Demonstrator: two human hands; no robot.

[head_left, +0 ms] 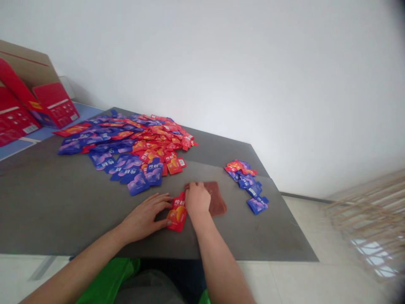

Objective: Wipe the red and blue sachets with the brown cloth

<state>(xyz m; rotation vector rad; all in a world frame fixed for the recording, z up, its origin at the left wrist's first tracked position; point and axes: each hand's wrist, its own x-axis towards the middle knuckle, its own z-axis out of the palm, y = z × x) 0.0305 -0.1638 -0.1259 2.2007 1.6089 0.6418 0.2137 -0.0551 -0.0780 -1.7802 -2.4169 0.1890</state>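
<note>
A red pouch [177,214] with orange fruit printed on it lies flat on the grey tabletop in front of me. At its left edge rests my left hand [144,217], thumb and fingers stretched out and apart, the tips touching the pouch. My right hand [198,199] is closed on a folded brown cloth [217,199], pressing down beside the pouch's upper right edge. Its fingertips are mostly hidden. The rest of the cloth spreads to the right of that hand.
A large heap of red and purple pouches [126,135] covers the back left of the table [63,202]. Several more pouches [248,183] lie in a loose row at the right. Red cardboard boxes [55,105] stand at far left. A white wall rises behind.
</note>
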